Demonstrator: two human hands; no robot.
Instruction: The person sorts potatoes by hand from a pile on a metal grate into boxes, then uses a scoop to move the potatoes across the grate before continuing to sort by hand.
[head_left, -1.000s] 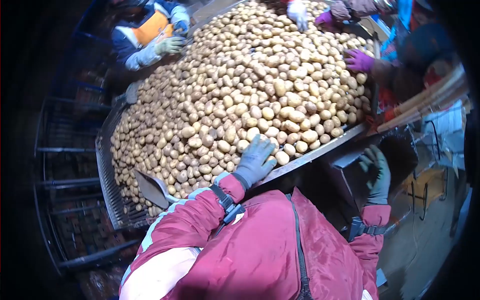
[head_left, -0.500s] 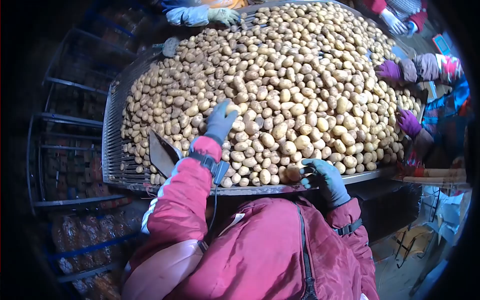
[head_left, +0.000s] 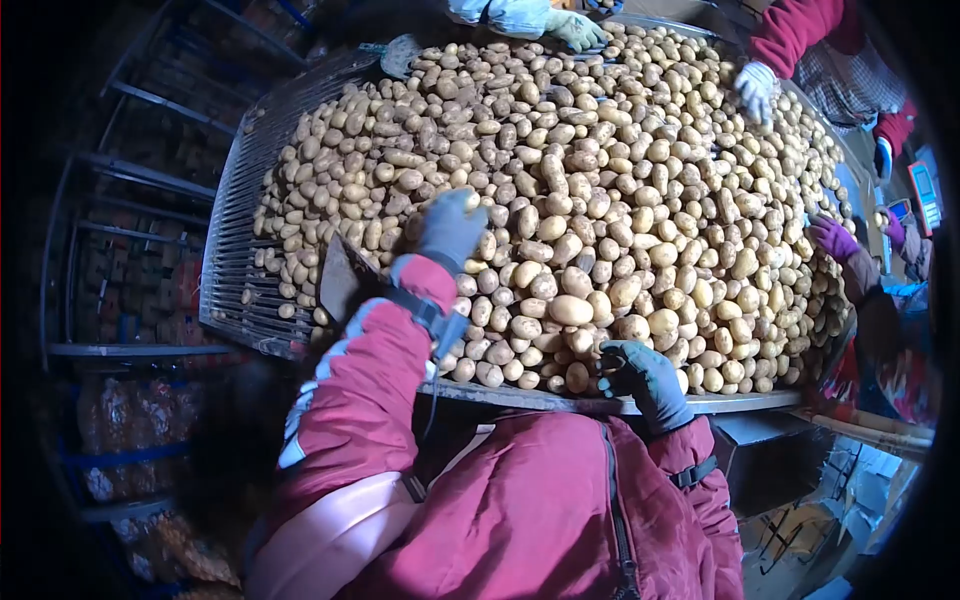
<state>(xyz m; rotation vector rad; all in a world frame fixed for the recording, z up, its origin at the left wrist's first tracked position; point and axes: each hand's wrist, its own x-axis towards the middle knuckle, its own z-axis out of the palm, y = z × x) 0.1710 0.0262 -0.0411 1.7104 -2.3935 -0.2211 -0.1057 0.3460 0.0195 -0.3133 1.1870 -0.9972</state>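
1. Two gloved hands of the person are on a heap of potatoes (head_left: 600, 190), which fills a barred metal worktop (head_left: 232, 300). The heap is highest in the middle, so loose potatoes probably roll toward the sides.
2. The left hand (head_left: 452, 228) reaches far into the heap, palm down, with the fingers bent over the potatoes under it. The back of the glove hides its grip, so I cannot tell if it pinches one or only lies on them.
3. The right hand (head_left: 645, 375) is at the near rim and touches the last row of potatoes, which the rim seems to hold back. Its fingers are curled, but I cannot tell whether the grip closes on something.
4. A strap (head_left: 432, 322) with a thin cable goes around the left wrist, tight over the sleeve, probably so that it does not slide.
5. A dark metal plate (head_left: 342, 280) stands tilted among the potatoes, just beside the left forearm.
6. Other people's hands, one in a white glove (head_left: 757, 88) and one in a purple glove (head_left: 832, 238), touch the far and right sides of the heap, well apart from the person's own hands.
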